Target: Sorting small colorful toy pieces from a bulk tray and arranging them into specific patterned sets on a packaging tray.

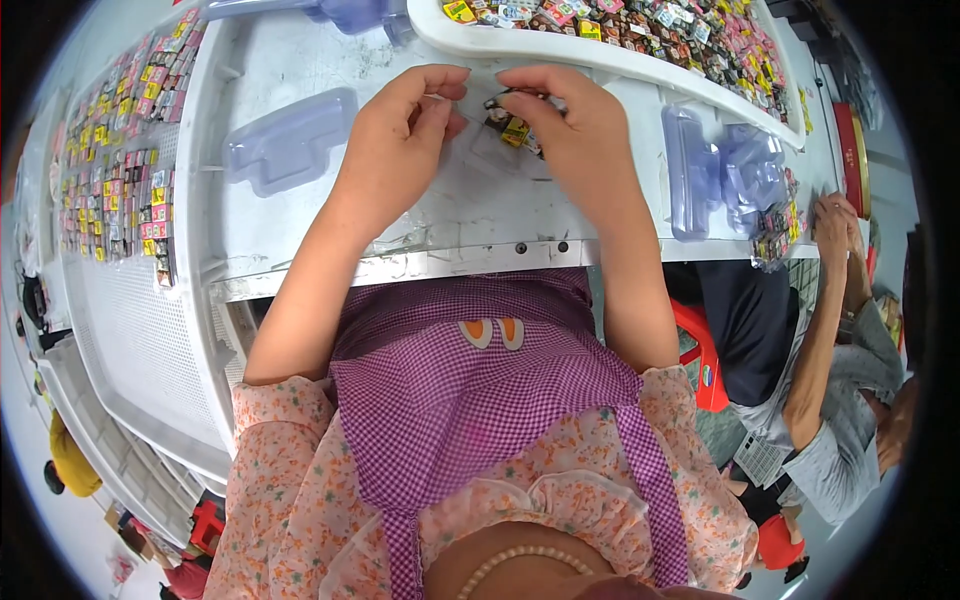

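At far left, packs [110, 205] of small colourful pieces lie in rows in a white crate [150, 335]. Next, on the white worktop [265, 225], lies a bluish clear mould [292, 143]. The left hand [408, 115] has its fingers bent toward the thumb; whether it grips anything I cannot tell. Just right of it, above the worktop, are a few dark and yellow pieces [514, 132], with clear film [490, 158] beside them. The right hand [578, 115] holds these pieces between thumb and fingers. Beyond both hands, a white-rimmed tray [560, 46] brims with similar pieces. Farther right stand more moulds [688, 175], then a heap of packs [775, 238], near a co-worker's hands [835, 215].
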`<state>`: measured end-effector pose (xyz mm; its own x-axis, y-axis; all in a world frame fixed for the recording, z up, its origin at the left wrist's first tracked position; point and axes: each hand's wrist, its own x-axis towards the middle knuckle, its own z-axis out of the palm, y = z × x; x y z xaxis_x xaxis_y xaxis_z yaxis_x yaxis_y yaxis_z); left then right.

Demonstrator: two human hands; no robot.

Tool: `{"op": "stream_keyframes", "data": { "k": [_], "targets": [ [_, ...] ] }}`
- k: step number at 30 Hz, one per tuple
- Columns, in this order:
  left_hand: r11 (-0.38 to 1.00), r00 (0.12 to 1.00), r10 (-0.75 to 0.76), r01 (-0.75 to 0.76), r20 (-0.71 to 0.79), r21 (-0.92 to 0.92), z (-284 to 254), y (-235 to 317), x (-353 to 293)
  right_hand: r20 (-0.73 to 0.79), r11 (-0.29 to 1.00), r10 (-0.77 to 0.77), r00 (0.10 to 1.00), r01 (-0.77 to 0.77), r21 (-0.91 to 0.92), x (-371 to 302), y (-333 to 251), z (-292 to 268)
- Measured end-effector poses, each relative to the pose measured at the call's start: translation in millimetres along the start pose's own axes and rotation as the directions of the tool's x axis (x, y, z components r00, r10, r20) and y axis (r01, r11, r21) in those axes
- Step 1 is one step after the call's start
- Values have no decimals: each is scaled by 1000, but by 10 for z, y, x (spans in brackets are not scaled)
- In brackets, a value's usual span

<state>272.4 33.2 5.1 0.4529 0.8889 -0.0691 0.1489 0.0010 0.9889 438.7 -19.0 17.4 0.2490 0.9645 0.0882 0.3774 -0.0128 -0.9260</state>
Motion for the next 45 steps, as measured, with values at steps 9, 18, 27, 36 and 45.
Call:
{"op": "stream_keyframes", "data": {
  "k": [9,18,27,36,45],
  "targets": [
    [971,1000,9,-13,19,238,-60,-43,22,36,852,-245,969,233,-469,50,150,263],
    [826,948,286,-319,142,466,11,-30,-53,-107,987,129,986,-118,109,-128,-75,-57],
    [794,928,326,-371,179,481,73,147,-212,122,-90,333,935,-98,991,-243,9,-234],
    [879,919,338,-385,202,281,285,327,-269,-15,350,398,917,-137,927,-285,-337,146],
    [994,994,-10,21,105,-107,140,240,-99,-216,634,176,960,57,771,-269,-160,-91]
  ]
}}
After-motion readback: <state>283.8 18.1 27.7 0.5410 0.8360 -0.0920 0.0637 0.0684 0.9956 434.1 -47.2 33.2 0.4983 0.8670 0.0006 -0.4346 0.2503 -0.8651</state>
